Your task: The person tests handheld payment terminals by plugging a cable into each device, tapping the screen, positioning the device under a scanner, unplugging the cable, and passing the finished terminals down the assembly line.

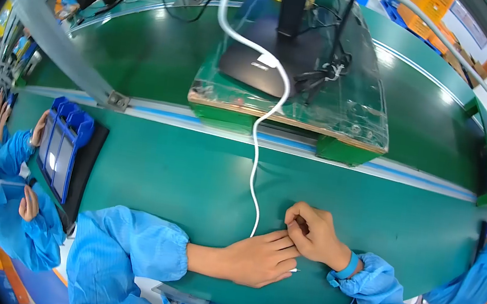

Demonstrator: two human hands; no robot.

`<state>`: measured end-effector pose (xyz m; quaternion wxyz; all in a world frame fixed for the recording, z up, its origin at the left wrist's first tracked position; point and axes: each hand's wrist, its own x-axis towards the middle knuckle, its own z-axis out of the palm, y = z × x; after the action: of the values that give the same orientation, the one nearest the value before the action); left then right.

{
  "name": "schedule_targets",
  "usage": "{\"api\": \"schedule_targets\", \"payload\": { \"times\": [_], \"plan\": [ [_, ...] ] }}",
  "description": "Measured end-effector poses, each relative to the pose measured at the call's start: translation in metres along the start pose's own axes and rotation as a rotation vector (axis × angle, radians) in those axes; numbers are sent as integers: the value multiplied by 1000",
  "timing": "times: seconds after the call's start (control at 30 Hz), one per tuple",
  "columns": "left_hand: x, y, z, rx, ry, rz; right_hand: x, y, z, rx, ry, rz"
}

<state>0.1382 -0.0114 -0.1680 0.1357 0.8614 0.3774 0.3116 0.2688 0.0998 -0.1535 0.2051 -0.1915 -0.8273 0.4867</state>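
Observation:
My left hand (pixel 261 257) lies palm down over the green tabletop, with its fingers stretched to the right. A white cable (pixel 254 171) comes down from above and passes under this hand. A small white tip (pixel 294 270) shows beside its fingertips; whether it belongs to the cable is hidden. Against the left fingers rests my right hand (pixel 318 234), curled with thumb and forefinger brought together. Anything between those fingers is hidden. A blue band (pixel 351 267) circles the right wrist.
Behind the green table (pixel 180 174), a plastic-wrapped platform (pixel 357 114) bears a black monitor stand (pixel 257 62) and bundled black cables (pixel 329 71). At left, a person's hand (pixel 39 129) touches a blue divided tray (pixel 61 148). Another person's blue sleeve (pixel 464 288) is at right.

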Motion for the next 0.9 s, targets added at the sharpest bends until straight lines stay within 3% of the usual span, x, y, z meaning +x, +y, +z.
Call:
{"api": "schedule_targets", "payload": {
  "times": [0.07, 0.13, 0.17, 0.23, 0.27, 0.37, 0.43, 0.47, 0.5, 0.63, 0.7, 0.8, 0.87, 0.9],
  "plan": [
    [-3, 1, 4, 47, 46, -56, -5, 0, -1, -41, 5, 21],
    [-2, 2, 4, -36, 264, 60, -7, 9, 4, -44, 51, 57],
    [-7, 7, 0, 40, 306, -14, -9, 16, 6, -16, 72, 79],
    [-19, 16, -8, -256, 42, -128, 0, -4, 9, 40, 62, 179],
    [-22, 20, -17, -225, 76, -153, 6, -9, 16, 35, 21, 147],
    [-9, 33, -29, -468, 258, -179, 7, -3, 32, 33, 49, 192],
    [6, 45, -39, -188, 618, 56, 14, -20, 54, 277, -254, 202],
    [12, 53, -44, -116, 679, 108, 18, -39, 69, 582, -343, 384],
    [10, 61, -53, -112, 661, 141, 32, -73, 95, 886, -420, 569],
    [4, 90, -59, -129, 512, 237, 100, -102, 207, 1115, -703, 634],
    [-3, 104, -62, -121, 458, 251, 139, -114, 274, 1280, -712, 672],
    [-19, 118, -64, -78, 453, 259, 173, -149, 344, 1242, -665, 696],
    [-34, 121, -70, 12, 511, 243, 176, -180, 356, 835, -404, 753],
    [-42, 124, -74, 71, 419, 179, 177, -177, 364, 856, -405, 756]
  ]
}}
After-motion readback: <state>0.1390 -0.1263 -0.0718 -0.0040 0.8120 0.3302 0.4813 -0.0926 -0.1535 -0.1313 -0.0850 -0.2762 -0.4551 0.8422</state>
